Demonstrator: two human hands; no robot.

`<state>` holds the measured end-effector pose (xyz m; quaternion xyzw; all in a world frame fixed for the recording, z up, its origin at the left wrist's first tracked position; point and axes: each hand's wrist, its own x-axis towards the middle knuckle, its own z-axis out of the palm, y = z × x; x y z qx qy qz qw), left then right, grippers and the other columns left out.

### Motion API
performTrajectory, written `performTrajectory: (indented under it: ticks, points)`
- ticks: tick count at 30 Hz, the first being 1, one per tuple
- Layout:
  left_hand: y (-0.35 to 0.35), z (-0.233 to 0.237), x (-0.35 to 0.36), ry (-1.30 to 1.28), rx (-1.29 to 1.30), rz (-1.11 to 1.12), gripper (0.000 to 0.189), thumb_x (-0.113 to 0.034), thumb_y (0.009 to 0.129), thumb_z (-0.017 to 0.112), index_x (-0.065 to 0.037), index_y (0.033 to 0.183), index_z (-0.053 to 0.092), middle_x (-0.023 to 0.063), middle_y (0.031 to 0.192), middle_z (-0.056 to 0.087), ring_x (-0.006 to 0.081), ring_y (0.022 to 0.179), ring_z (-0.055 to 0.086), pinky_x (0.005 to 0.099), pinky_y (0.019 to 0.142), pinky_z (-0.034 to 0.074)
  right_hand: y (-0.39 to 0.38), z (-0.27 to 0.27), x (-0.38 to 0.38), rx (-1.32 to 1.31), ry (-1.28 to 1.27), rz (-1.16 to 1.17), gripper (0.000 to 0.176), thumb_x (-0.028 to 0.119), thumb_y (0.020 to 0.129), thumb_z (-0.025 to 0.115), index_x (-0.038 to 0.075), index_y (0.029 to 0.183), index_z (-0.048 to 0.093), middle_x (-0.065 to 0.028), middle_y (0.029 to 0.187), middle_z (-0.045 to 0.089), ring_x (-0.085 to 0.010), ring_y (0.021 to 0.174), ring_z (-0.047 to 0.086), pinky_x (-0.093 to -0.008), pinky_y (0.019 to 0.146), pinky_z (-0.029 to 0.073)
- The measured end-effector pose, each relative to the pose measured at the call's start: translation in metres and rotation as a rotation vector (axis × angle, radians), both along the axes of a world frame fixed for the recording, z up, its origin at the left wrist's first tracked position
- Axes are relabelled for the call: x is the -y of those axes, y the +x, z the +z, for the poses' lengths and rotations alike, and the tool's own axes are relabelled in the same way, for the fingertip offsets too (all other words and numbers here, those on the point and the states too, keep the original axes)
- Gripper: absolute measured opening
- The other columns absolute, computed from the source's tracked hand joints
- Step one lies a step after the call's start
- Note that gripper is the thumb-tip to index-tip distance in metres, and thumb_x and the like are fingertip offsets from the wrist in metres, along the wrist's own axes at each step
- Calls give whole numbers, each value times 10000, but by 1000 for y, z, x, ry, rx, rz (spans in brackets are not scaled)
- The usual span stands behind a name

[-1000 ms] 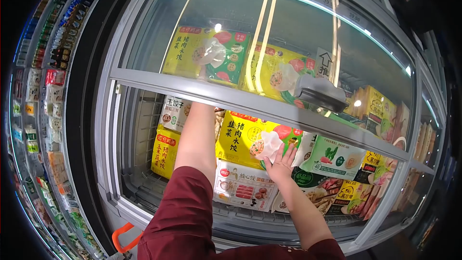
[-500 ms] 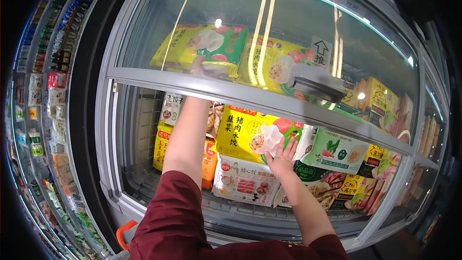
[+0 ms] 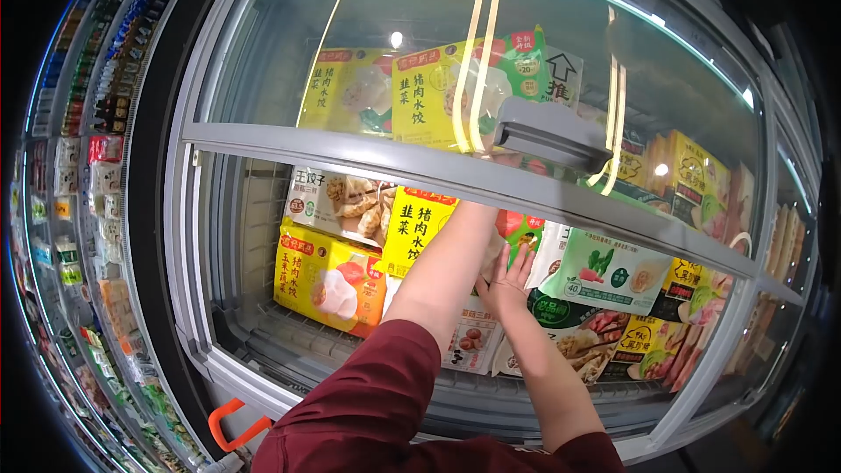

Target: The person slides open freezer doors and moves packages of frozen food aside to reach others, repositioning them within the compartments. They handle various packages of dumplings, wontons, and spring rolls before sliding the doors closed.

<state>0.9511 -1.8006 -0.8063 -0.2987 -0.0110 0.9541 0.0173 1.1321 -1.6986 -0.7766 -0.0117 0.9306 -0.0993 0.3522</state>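
My left arm reaches under the glass lid of a freezer. Most of my left hand (image 3: 504, 159) is hidden behind the lid's grey frame, at the lower edge of a raised yellow-and-green dumpling bag (image 3: 429, 101); its grip cannot be made out. Another yellow dumpling bag (image 3: 346, 96) stands beside it on the left, behind the glass. My right hand (image 3: 508, 285) is open, fingers spread, against the right end of a nearer yellow dumpling bag (image 3: 412, 232). My left forearm covers the middle of that bag.
A grey lid handle (image 3: 552, 136) juts out above my left hand. White dumpling packs (image 3: 337, 201), a corn dumpling bag (image 3: 324, 285) and a green-and-white bag (image 3: 609, 271) fill the basket. An orange handle (image 3: 236, 425) sits low left. Stocked shelves (image 3: 105, 210) stand at the left.
My left hand has moved right, from the left rear bag to the one beside it. That bag now stands raised, and the left one has shifted. My right hand has slid slightly left and down.
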Motion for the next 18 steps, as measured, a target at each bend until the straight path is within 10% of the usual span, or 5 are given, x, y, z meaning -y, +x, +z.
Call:
performTrajectory:
  ticks: [7,11,14,18]
  points:
    - [11,-12,19,-416,84,-561,457,-274,757,604,26,1070,460,180,981,547,262,898,549,318,753,450,-3,7,3,57,-2,-27,867,496,759,540,71,1373,101,-252,1402,-38,-407,1300,-32,-485,1038,122]
    - [13,15,70,-1362,96,-844,497,-295,731,645,35,1059,471,180,963,556,255,889,558,316,738,451,6,-7,-5,-34,-51,-17,836,491,777,514,81,1376,98,-243,1406,-37,-397,1304,-30,-510,1029,126]
    - [18,44,133,-2031,428,-562,528,-310,711,675,43,1051,479,180,950,562,250,882,564,315,727,452,9,-9,-3,-54,-59,-6,833,500,779,505,96,1380,92,-233,1410,-38,-386,1308,-32,-530,1021,122]
    - [4,11,183,-1589,215,-880,514,-392,817,517,48,1081,499,204,1077,518,274,938,521,343,771,420,2,0,-1,20,13,0,840,523,776,490,113,1383,79,-218,1415,-52,-370,1314,-34,-561,999,150]
